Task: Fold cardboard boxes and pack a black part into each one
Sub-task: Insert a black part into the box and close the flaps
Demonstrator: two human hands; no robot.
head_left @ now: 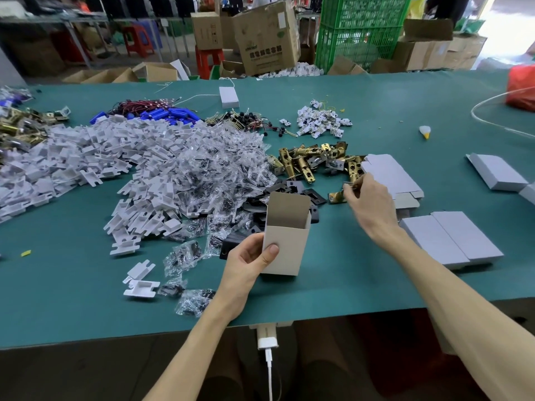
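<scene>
My left hand grips upright beige cardboard box, flap open, depths hidden. Flat black plates heaped at its 12 o'clock. My right hand, 2 o'clock, pinches brass latch.

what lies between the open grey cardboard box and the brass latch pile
Flat black plates lie scattered between the cardboard box and the brass latch pile, per the head view.

The green surface carries white plastic pieces left of the left fingers, brass latches beyond the right fingers, and grey boxes to their right.
</scene>
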